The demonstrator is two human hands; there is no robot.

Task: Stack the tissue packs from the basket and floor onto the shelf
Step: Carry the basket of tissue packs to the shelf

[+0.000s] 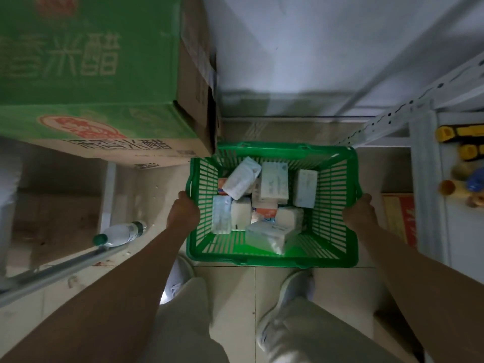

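Green plastic basket [272,258]: slotted walls, rectangular, seen from above and centred over the tiled floor [230,292]. Whether it rests on the floor or is lifted clear cannot be told.

Left hand [184,209]: clenched on the basket's left rim, about midway along that side. Right hand [358,212]: clenched on the right rim, opposite the left hand. Both forearms run down from the hands to the bottom corners of the view.

Tissue packs [274,182]: all inside the basket, in a loose pile on its bottom. Most are white or pale blue; some lie flat and some are tilted against each other. One pack at upper left lies diagonally across the others.

Shelf [424,179]: white metal, to the right of the basket, with a perforated upright slanting above the basket's far right corner. Yellow items [455,133] lie on it; detail is blurred.

Box [86,74]: green and brown cardboard, at upper left; its near corner overlaps the basket's far left corner in the view. A clear bottle [119,233] with a green cap lies on its side below the box, left of the left hand.

Two pale shoes [296,286] stand just behind the basket.
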